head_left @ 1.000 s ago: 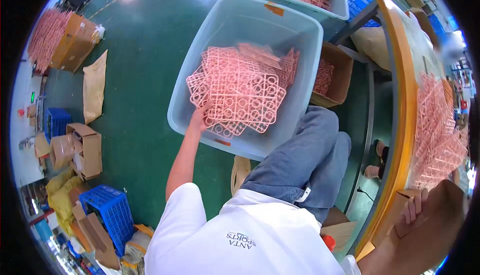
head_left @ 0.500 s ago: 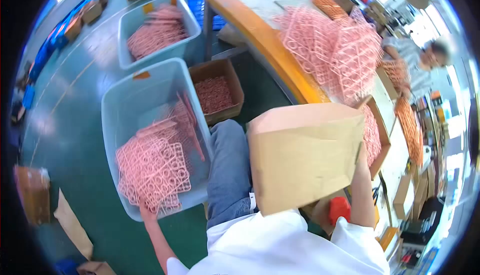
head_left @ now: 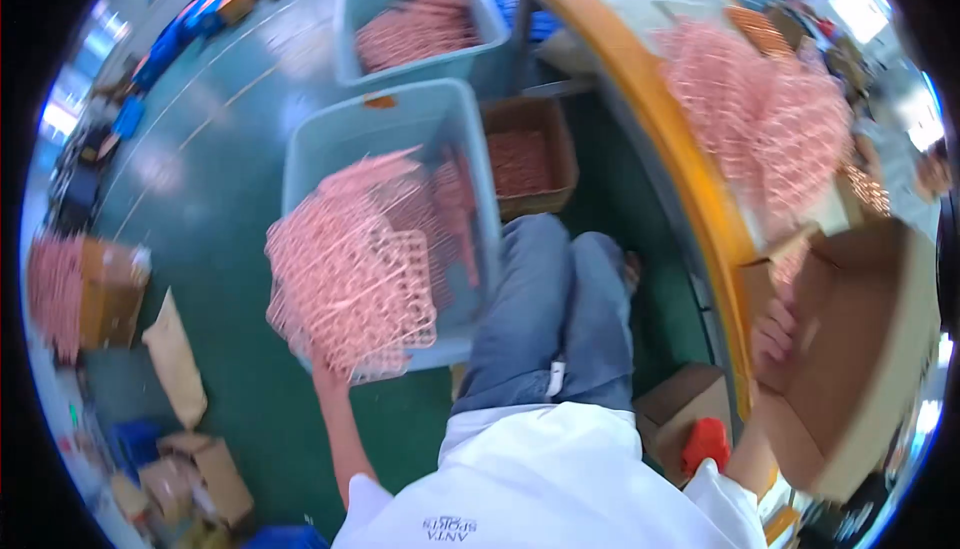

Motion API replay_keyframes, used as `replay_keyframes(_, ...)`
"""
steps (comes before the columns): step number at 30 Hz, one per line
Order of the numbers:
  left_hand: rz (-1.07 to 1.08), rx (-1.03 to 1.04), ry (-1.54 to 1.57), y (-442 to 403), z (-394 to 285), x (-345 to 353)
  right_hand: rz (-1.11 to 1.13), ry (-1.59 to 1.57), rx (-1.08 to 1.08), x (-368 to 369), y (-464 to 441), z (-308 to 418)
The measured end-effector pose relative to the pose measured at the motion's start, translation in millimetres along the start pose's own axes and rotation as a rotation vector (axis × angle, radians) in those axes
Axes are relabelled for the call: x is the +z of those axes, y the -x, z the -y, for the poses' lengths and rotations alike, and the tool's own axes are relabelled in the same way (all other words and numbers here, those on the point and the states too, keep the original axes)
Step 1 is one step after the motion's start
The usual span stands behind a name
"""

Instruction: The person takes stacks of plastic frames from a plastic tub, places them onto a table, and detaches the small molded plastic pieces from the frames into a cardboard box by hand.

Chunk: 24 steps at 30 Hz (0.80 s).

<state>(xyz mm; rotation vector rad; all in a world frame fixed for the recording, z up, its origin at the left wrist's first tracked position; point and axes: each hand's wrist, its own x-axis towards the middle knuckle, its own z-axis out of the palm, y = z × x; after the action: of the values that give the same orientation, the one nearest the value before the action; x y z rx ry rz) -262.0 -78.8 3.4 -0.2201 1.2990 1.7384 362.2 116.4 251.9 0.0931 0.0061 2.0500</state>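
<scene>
My left hand [head_left: 328, 361] grips the near edge of a stack of pink lattice sheets [head_left: 345, 269], its fingers mostly hidden by them. The stack is over a light-blue plastic bin [head_left: 385, 101] and overlaps its left rim. More pink sheets [head_left: 455, 209] stand inside along the right wall. My right hand [head_left: 775, 331] is closed on the wall of a cardboard box [head_left: 850, 334], with fingers showing on the inner side. The box is tilted with its opening toward the left, and its visible inside is bare. It is at the right, beside the table's edge.
A yellow-edged table [head_left: 640, 99] bears a heap of pink lattice pieces [head_left: 760, 119]. Behind stands a second blue bin [head_left: 490, 49] of pink pieces. A carton [head_left: 560, 139] of small pink parts sits under the table. A red object [head_left: 706, 444] lies near my right forearm. Another person is at far right.
My right hand has swung the cardboard box to the right and turned it, so its inside now shows. The pink stack in my left hand has risen over the bin's rim. The view has shifted.
</scene>
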Motion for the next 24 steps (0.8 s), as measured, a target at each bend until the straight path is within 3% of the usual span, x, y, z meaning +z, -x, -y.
replay_keyframes(2,0.181,0.067,0.073,3,4,6,-0.045,0.558,0.076,-17,7,46)
replay_keyframes(4,0.182,0.094,0.123,14,1,27,-0.063,0.519,0.106,-12,-3,42)
replay_keyframes(5,0.292,0.091,0.135,14,-1,26,-0.086,0.506,0.106,-10,-6,38)
replay_keyframes(8,0.17,0.111,0.125,20,-3,40,-0.165,0.473,0.087,-8,-9,31)
replay_keyframes(9,0.171,0.123,0.126,21,-3,43,-0.028,0.258,0.121,-13,-8,34)
replay_keyframes(10,0.231,0.139,0.139,22,-3,45,-0.016,0.254,0.125,-21,-2,35)
replay_keyframes(13,0.289,0.177,0.144,24,-5,60,-1.02,1.283,-1.023,-36,16,29)
replay_keyframes(14,0.323,0.175,0.151,23,-8,60,-0.858,1.544,-1.063,-48,31,42)
replay_keyframes(17,0.401,0.188,0.15,21,-13,69,-0.861,1.481,-1.111,-51,55,23)
replay_keyframes(20,0.54,0.123,0.194,13,-23,71,-0.89,1.409,-1.205,-47,105,-87)
replay_keyframes(21,0.494,0.099,0.197,11,-27,77,-0.905,1.381,-1.247,-49,134,-110)
replay_keyframes(22,0.543,0.093,0.188,11,-30,84,-0.916,1.353,-1.296,-68,228,-121)
replay_keyframes(24,0.552,0.112,0.171,23,-32,105,-0.937,1.296,-1.377,-57,193,-136)
